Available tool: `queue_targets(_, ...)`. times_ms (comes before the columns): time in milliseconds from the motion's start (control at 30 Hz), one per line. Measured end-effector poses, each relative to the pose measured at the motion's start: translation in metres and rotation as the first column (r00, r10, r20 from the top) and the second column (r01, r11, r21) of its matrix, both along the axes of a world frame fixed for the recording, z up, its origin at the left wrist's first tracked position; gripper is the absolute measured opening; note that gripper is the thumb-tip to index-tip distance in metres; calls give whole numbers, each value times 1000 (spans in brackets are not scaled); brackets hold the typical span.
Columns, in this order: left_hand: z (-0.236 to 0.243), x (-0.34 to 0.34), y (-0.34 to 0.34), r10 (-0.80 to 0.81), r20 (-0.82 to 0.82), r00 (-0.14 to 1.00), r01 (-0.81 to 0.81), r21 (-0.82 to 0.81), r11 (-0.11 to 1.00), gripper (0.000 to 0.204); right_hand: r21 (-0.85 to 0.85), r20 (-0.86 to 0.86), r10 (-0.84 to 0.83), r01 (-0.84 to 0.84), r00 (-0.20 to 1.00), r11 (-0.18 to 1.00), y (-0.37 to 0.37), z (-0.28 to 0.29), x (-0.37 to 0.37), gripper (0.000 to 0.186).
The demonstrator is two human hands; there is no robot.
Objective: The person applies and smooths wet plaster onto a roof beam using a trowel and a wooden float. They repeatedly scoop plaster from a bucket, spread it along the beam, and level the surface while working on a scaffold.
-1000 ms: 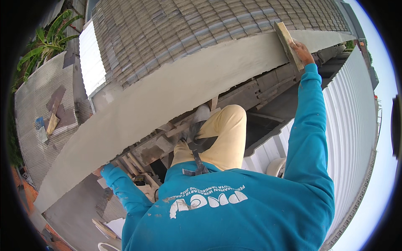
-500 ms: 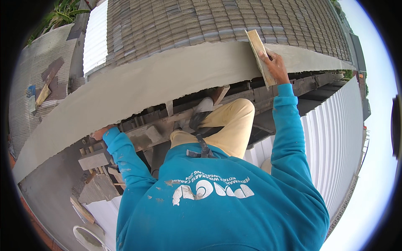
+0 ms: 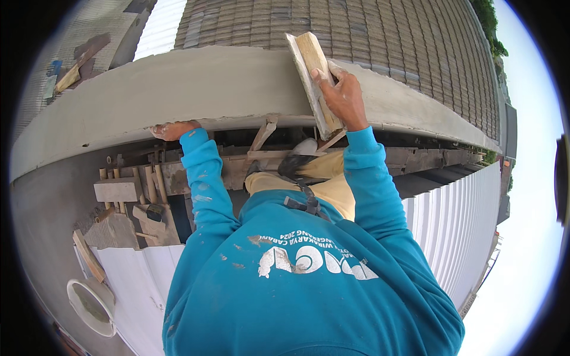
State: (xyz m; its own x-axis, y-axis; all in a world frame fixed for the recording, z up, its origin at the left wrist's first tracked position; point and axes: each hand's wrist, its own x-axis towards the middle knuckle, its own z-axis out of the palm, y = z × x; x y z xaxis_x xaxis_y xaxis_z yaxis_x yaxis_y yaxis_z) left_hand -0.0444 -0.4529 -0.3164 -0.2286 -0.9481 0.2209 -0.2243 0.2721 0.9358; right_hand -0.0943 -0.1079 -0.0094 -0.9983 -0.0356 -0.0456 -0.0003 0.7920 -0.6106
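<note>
My right hand (image 3: 344, 101) is closed around the wooden grip of a long plastering float (image 3: 317, 89). The float stands crosswise over a band of smooth grey plaster (image 3: 225, 77) on top of a ledge, and its far end overhangs the roof-side edge. Plaster is smeared along the float's left side. To the left, my left hand (image 3: 174, 130) grips the near edge of the plastered ledge, its fingers bunched and partly hidden there. Grey smears mark that hand. Both of my arms are in blue sleeves with plaster spots.
Tiled roofing (image 3: 344, 35) lies beyond the ledge. Below are wooden boards and bamboo poles (image 3: 151, 184), a pale block (image 3: 119, 190), a white bucket (image 3: 92, 308) and white corrugated sheeting (image 3: 457, 207). My shoe (image 3: 303, 148) rests by the timber under the ledge.
The float and my right hand have moved left along the plaster. My left hand has shifted to another place on the near edge. The view has turned and moved.
</note>
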Motion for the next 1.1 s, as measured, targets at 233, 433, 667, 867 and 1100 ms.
queue_targets(233,8,-7,18,55,184,981,-21,-179,984,43,84,-219,154,-139,963,987,-92,-9,18,46)
queue_targets(433,22,-15,17,149,-341,928,26,459,888,46,-3,-186,271,-276,944,961,-159,-14,34,43)
queue_targets(667,15,23,38,48,369,928,-65,35,997,44,-454,-48,460,-430,887,780,-254,10,56,56)
queue_targets(867,-7,7,1,19,785,620,166,-154,974,42,-859,214,487,-74,847,507,-170,37,60,53)
queue_targets(1100,72,54,44,-239,-162,958,287,613,736,36,-951,299,135,283,945,123,30,-42,76,40)
